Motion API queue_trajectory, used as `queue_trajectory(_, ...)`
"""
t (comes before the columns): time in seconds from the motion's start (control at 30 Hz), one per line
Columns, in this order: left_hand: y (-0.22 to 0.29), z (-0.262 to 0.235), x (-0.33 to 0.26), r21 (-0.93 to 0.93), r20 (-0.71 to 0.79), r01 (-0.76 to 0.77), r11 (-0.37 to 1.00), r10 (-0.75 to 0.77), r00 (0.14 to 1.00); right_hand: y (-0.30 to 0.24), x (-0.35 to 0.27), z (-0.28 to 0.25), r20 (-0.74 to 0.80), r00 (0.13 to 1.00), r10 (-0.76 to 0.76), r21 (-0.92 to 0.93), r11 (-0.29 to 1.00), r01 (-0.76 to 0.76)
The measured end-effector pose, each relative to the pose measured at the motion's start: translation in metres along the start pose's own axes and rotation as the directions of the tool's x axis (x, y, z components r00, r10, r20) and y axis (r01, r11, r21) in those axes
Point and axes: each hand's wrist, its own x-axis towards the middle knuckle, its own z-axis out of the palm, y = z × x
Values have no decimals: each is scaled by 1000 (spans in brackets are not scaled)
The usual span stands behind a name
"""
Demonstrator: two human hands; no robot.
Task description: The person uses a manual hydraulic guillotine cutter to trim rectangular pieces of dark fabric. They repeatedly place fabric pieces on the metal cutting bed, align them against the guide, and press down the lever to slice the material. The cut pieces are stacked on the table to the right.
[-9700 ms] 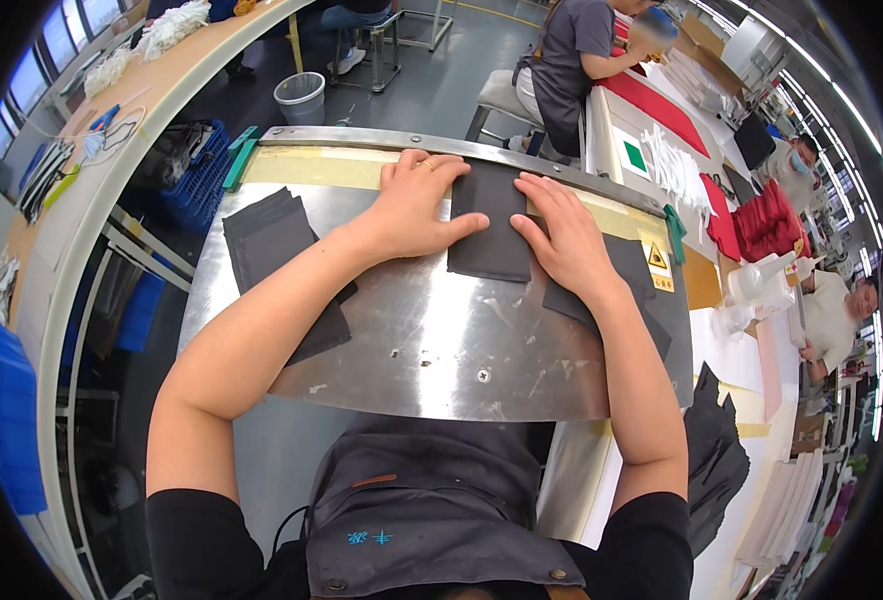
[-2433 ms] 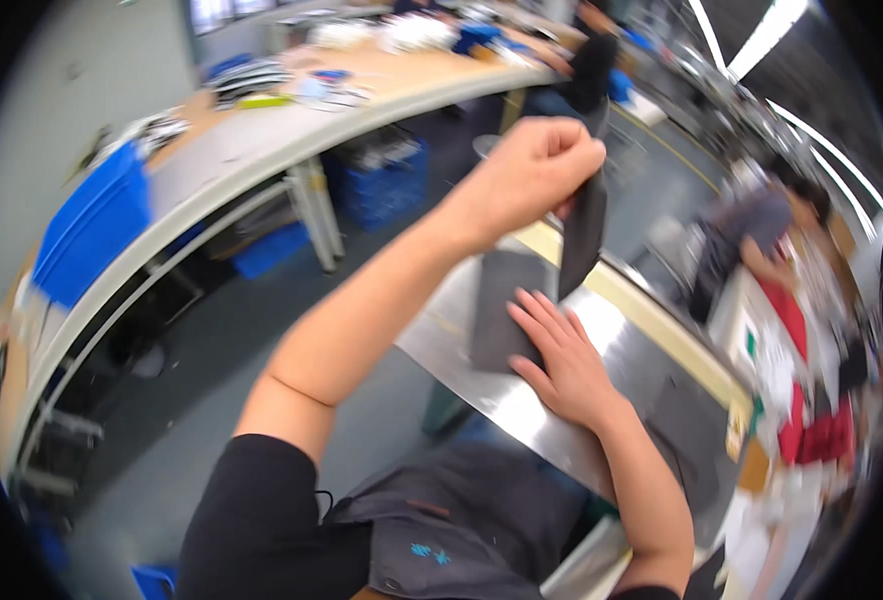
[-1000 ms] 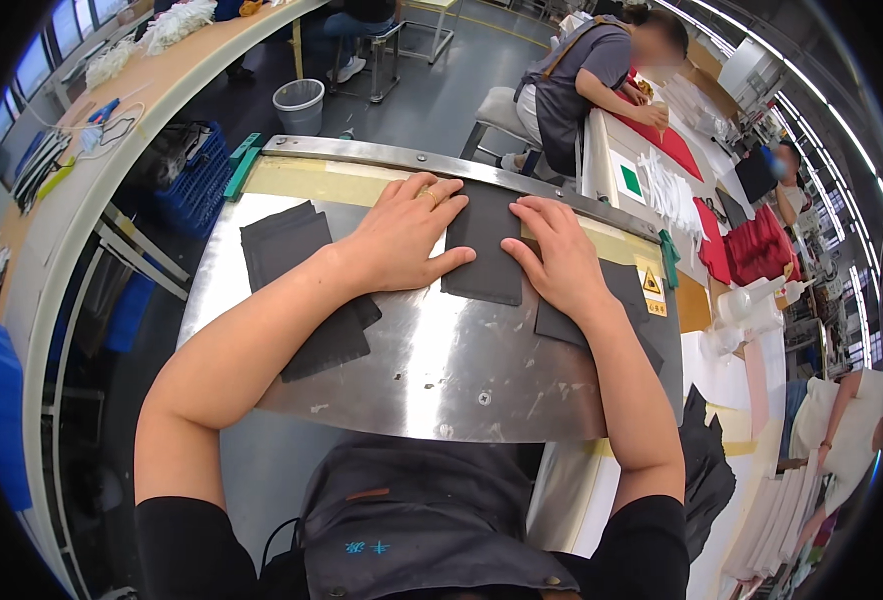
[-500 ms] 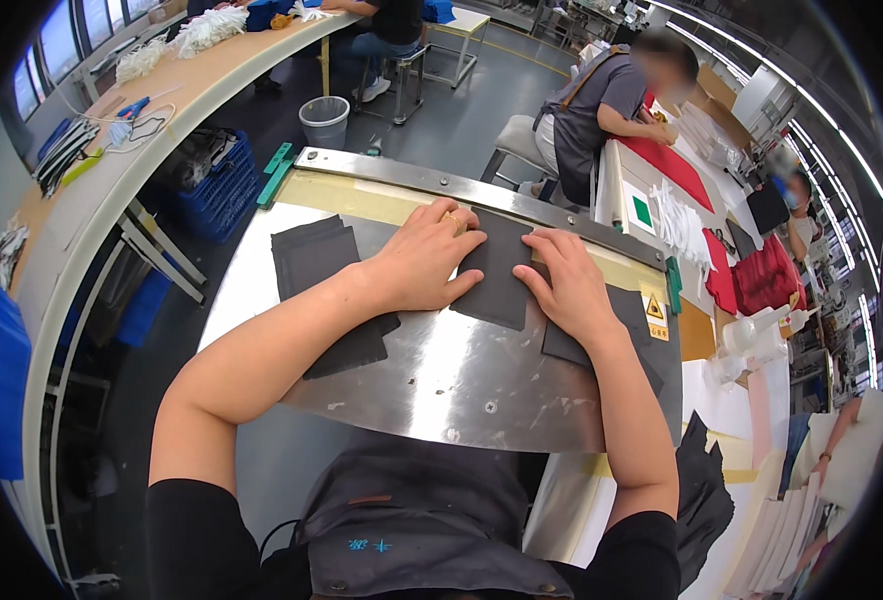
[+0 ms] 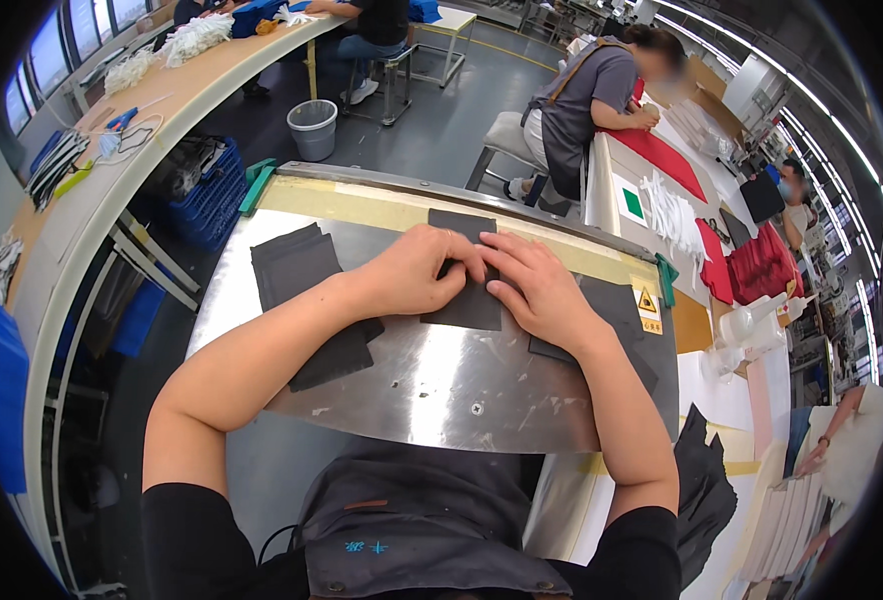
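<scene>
Bare worktop (image 5: 402,400) leaves passage along the near edge, but left hand (image 5: 430,268) and right hand (image 5: 542,292) block the sheet (image 5: 462,308), left pile (image 5: 297,265) and right pile (image 5: 610,305) flank them, and a bar (image 5: 362,177) lies beyond.

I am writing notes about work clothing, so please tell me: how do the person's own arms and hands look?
The left hand and right hand wear no gloves, and no watch or bracelet shows at either wrist. The left sleeve and right sleeve are black, short and plain, ending above the elbows.
</scene>
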Motion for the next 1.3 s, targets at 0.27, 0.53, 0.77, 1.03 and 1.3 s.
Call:
queue_trajectory(0.27, -26, 5, -4, 642, -127, -76, 763, 204, 971, 7, -5, -7, -34, 990, 140, -180, 973, -144)
queue_trajectory(0.53, -26, 5, -3, 637, -67, -29, 770, 93, 993, 22, -9, 1, -43, 987, 154, -140, 977, -159)
queue_trajectory(0.77, -30, 5, -2, 659, -116, -41, 751, 155, 981, 22, -8, 2, -45, 988, 147, -164, 975, -152)
queue_trajectory(1.03, -27, 0, -1, 645, -95, -5, 764, 87, 992, 19, -7, 3, -39, 987, 154, -137, 978, -158)
queue_trajectory(1.3, -31, 1, -1, 642, -96, -49, 765, 143, 985, 16, -6, 1, -44, 984, 173, -131, 975, -177)
